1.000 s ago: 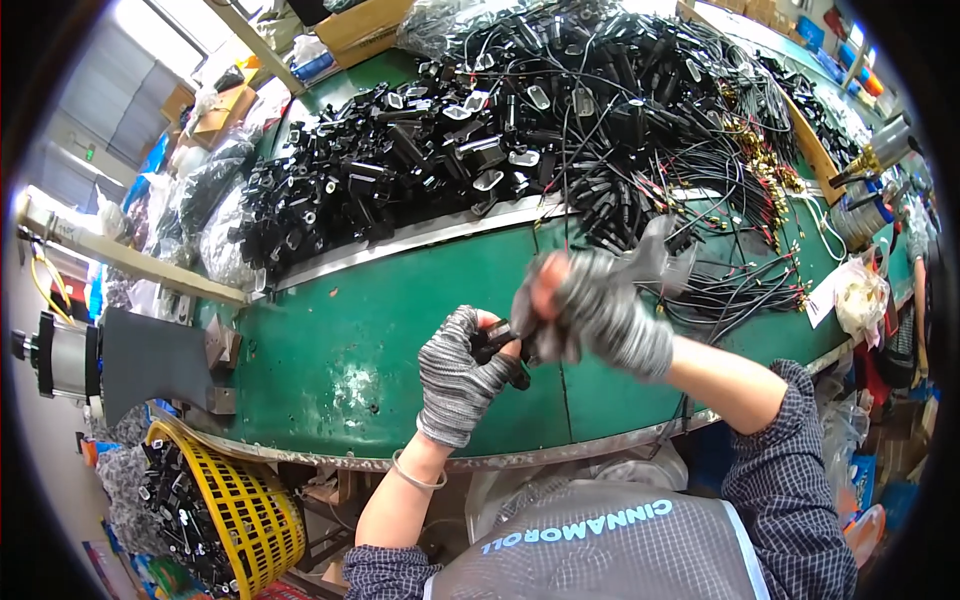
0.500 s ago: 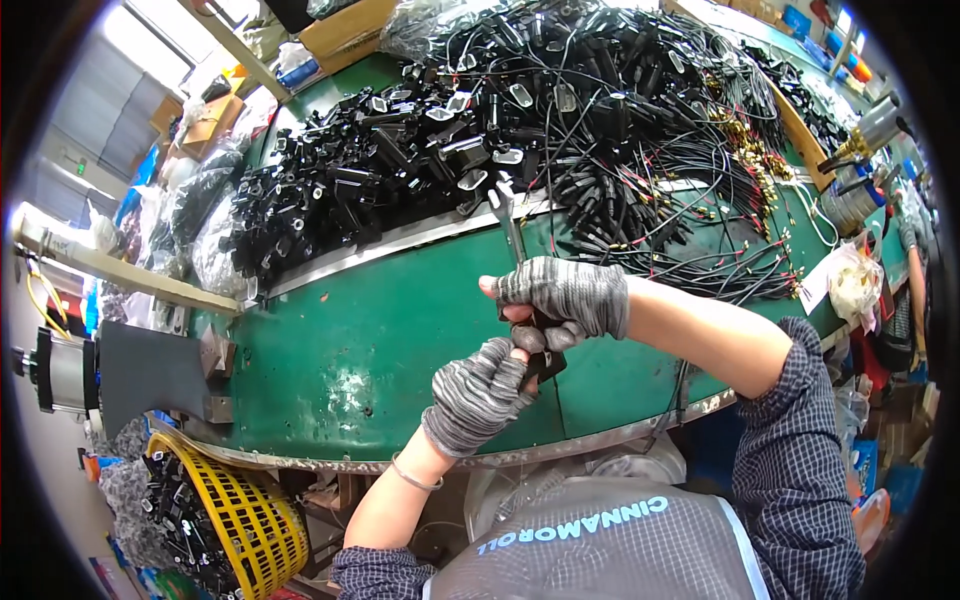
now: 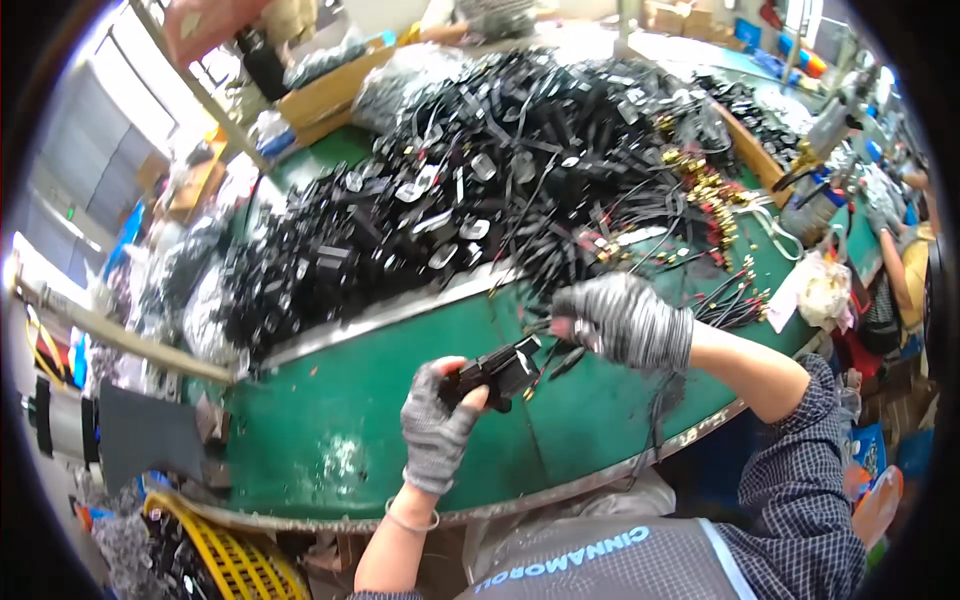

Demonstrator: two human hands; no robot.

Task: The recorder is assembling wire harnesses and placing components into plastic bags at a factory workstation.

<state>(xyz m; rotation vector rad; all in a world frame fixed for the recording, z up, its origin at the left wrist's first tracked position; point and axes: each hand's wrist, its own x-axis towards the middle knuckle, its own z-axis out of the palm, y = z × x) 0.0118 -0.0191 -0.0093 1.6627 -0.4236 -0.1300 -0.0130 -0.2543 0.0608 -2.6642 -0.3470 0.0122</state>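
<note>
My left hand [image 3: 437,420], in a grey striped fingerless-style glove, grips a black plastic housing [image 3: 500,372] above the green bench. The housing is tilted, and one boxy end points right. My right hand [image 3: 630,325], gloved alike and smeared by motion, is to the right of it, apart from the housing. Its fingers are curled; what they hold, if anything, is hard to make out. Just beyond my right hand lies a heap of black cables [image 3: 560,245] with red and brass-coloured ends. A large pile of black housings [image 3: 340,260] fills the far side of the bench.
A metal strip [image 3: 390,315] separates the pile from the green bench top [image 3: 330,420]. At the lower left stands a yellow basket [image 3: 235,545] holding black parts. Plastic bags [image 3: 205,320] lie at left, and a person's arm [image 3: 897,275] shows at far right.
My hands, together before, have moved apart: the left leftward, now showing the housing, the right to the right toward the cables. The open-ended wrench in my right hand no longer shows. The view has shifted.
</note>
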